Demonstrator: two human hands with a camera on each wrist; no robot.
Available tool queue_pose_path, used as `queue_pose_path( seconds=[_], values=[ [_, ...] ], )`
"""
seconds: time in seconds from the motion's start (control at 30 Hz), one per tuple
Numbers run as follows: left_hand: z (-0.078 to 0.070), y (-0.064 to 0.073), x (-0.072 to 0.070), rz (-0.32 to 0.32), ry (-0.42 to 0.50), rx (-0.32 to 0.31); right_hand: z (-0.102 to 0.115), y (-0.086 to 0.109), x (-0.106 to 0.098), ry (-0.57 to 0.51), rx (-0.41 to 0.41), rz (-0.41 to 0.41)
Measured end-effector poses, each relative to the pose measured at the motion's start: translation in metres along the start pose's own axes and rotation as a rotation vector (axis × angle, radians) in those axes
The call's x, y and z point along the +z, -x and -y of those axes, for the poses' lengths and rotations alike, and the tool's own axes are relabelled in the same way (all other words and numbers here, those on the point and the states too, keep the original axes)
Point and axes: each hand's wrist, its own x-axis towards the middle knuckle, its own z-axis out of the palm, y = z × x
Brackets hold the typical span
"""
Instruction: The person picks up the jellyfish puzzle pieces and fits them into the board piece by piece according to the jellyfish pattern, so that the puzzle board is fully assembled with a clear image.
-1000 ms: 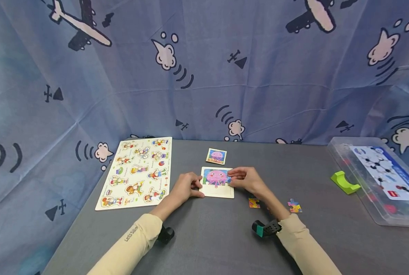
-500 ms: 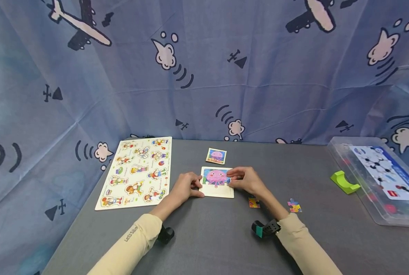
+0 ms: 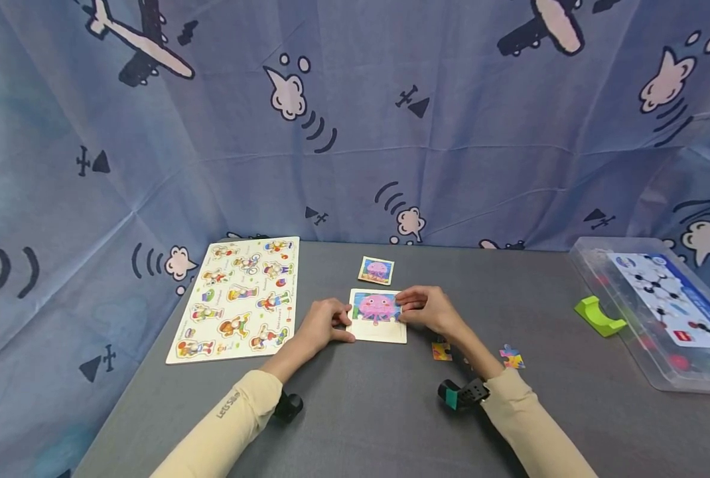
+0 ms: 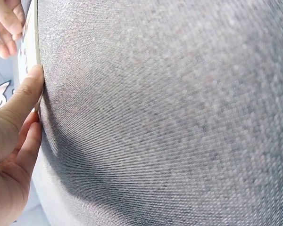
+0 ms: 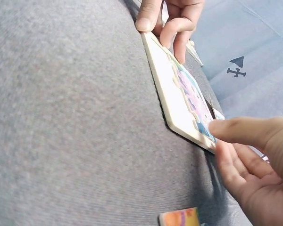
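A wooden jigsaw board (image 3: pixel 379 333) lies on the grey table with a pink octopus picture filling its upper part. Its lower strip is bare pale wood. At the left edge, my left hand (image 3: pixel 322 325) grips the board; the left wrist view shows the thumb (image 4: pixel 35 75) along the rim. My right hand (image 3: pixel 431 311) is at the opposite edge. In the right wrist view its thumb (image 5: pixel 221 128) presses on the blue corner of the picture (image 5: pixel 193 96), with the other fingers beside the board's edge. Loose jigsaw pieces, one orange (image 3: pixel 441 352) and one multicoloured (image 3: pixel 512 358), lie near the right forearm.
A small octopus picture tile (image 3: pixel 375 271) lies just behind the board. At the left is a large peg puzzle (image 3: pixel 235 299) with cartoon figures. A green arch block (image 3: pixel 598 317) and a clear plastic case (image 3: pixel 647 358) stand at the right, and a patterned curtain (image 3: pixel 355 146) hangs behind.
Almost nothing differs. The right hand's fingers shift very slightly at the board's right edge, while the left hand and the board stay in place.
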Motion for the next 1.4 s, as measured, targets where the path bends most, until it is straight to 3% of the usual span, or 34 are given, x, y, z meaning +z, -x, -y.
queue_pose_path(
  seconds=[0.5, 0.9, 1.23, 1.4],
  values=[
    [-0.001, -0.001, 0.001, -0.006, -0.013, 0.008, 0.005, -0.002, 0.010, 0.106, -0.018, -0.070],
    [-0.003, -0.002, -0.001, -0.004, -0.009, 0.020, 0.006, -0.003, 0.012, 0.065, -0.054, -0.010],
    [-0.001, -0.001, 0.000, 0.002, -0.025, 0.021, 0.005, 0.007, -0.002, -0.136, -0.007, -0.039],
    [0.001, -0.002, 0.001, 0.003, -0.037, -0.001, 0.002, 0.020, -0.015, -0.158, 0.044, -0.043]
  ],
)
